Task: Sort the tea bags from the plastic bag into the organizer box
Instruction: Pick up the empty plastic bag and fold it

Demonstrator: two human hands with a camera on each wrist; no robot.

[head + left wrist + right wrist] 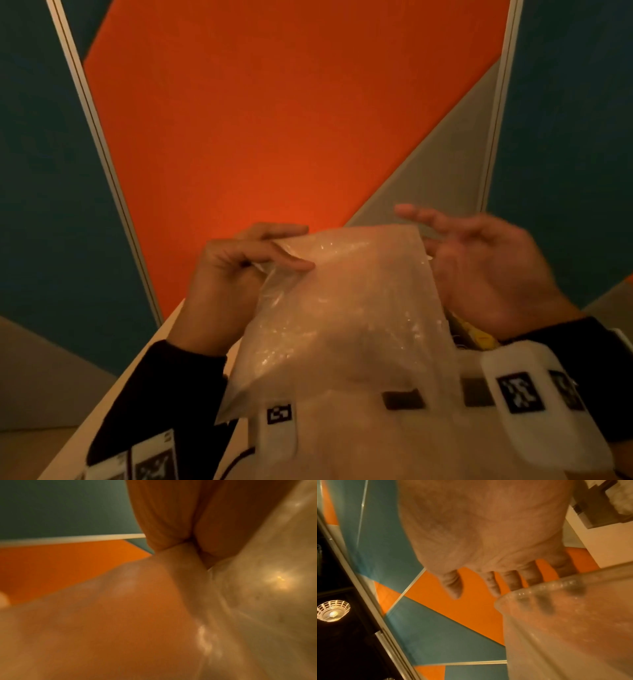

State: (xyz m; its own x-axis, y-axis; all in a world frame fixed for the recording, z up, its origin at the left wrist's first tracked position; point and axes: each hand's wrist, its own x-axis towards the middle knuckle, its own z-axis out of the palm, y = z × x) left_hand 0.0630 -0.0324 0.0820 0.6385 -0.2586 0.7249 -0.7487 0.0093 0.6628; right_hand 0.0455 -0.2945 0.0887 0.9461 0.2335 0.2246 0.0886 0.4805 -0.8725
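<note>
Your left hand [239, 274] pinches the plastic bag's [342, 308] upper-left corner, lower centre of frame | your right hand [486, 270], fingers spread, beside the bag's right edge, grip unclear | tea bags not discernible | orange panel [274, 120] behind

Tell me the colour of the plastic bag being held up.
The plastic bag is clear and colourless, slightly cloudy with shiny crinkles; best seen in the head view.

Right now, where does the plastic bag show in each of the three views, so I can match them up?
Head: plastic bag lower centre, left hand pinching its top corner.
Left wrist: blurred, fills the lower right.
Right wrist: lower right corner, beside the open right hand.
Shared landmark: orange wall panel.
</note>
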